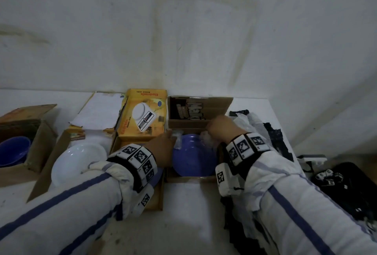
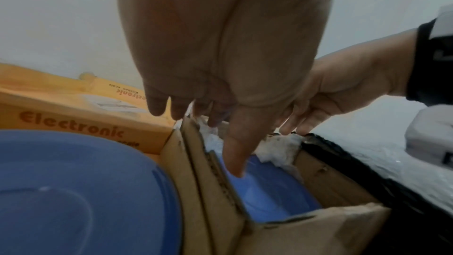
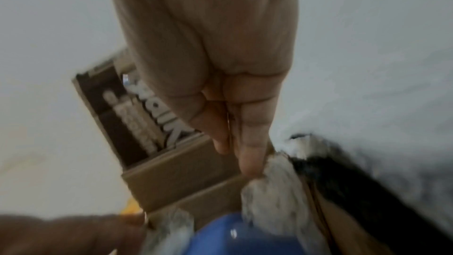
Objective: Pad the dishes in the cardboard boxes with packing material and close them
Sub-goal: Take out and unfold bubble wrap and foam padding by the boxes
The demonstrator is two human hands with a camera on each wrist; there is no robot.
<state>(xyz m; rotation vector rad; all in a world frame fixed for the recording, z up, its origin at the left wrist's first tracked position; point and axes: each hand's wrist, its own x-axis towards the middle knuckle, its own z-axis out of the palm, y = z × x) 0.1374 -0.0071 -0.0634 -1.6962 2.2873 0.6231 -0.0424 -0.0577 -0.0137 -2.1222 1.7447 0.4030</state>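
Observation:
An open brown cardboard box (image 1: 189, 179) holds a blue plate (image 1: 193, 158). Its printed rear flap (image 1: 195, 109) stands up against the wall. My left hand (image 1: 171, 134) reaches into the far left corner, its straight fingers on a clear wad of packing material (image 1: 177, 138). In the left wrist view the left hand (image 2: 210, 123) points down, thumb over the blue plate (image 2: 269, 191). My right hand (image 1: 212, 127) is at the far right corner. There its straight fingers (image 3: 247, 162) press a white wad (image 3: 272, 191) down beside the plate (image 3: 245, 239).
A yellow kitchen-scale box (image 1: 142, 115) stands left of the brown box, with another blue plate (image 2: 73, 191) under my left wrist. Further left are a white plate (image 1: 79, 162) and a blue bowl (image 1: 12, 150), each in a box. Black and clear wrap (image 1: 271, 138) lies at the right.

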